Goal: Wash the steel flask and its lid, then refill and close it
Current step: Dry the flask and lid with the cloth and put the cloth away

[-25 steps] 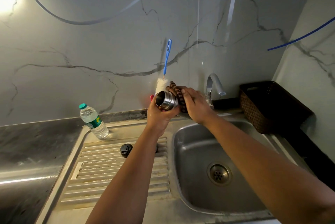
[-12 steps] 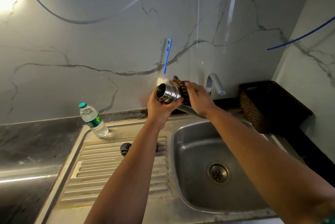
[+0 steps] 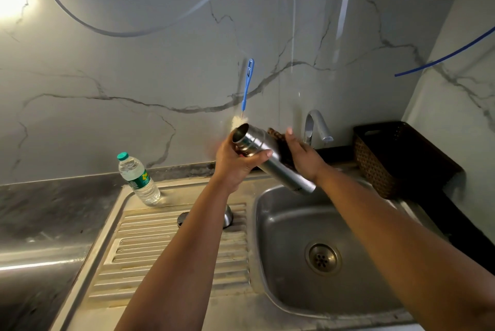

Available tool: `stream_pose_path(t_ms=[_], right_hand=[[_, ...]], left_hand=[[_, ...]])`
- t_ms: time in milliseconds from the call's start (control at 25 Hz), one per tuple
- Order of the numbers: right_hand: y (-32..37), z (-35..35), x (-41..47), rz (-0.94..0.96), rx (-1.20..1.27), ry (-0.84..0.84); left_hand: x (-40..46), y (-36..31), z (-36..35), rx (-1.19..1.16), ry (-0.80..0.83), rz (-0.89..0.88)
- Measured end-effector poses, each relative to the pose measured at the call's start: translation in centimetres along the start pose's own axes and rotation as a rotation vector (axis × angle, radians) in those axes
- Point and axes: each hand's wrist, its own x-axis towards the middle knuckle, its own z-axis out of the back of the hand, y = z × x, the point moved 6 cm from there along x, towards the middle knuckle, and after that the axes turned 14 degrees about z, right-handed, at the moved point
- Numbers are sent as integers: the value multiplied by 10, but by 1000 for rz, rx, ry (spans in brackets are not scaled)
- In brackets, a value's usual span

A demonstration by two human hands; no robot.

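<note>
Head view: left hand (image 3: pixel 235 162) fingers wrap the steel flask (image 3: pixel 270 156), mouth at ten o'clock; right hand (image 3: pixel 302 155) presses a scrubber (image 3: pixel 277 135) against it.

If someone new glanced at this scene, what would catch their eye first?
The open steel flask, held tilted above the sink, gripped near its mouth by the left hand while the right hand presses a dark scrubber against it. Next, the blue-handled bottle brush on the marble wall behind, and the water bottle on the drainboard's far-left corner.
</note>
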Motion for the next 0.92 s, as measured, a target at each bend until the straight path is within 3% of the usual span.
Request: stream_pose_path(t_ms=[200,320,400,560,680,800,920], right_hand=[[22,4,8,143,-10,76],[-10,8,-5,198,-201,228],[-28,4,-10,248,-352,243],[-28,5,1,320,-430,-38],[-14,12,3,412,-660,-219],[-14,12,-7,409,-875,-310],[-13,9,-8,310,-857,-285]], left_hand=[[0,-5,1,7,-26,-21],[4,-4,19,-110,-21,21],[5,-2,25,-141,-23,36],[6,-5,20,-219,-82,72],[3,-2,9,-421,-162,230],[-4,15,7,-512,-303,420],[-2,19,10,-559,-247,393]])
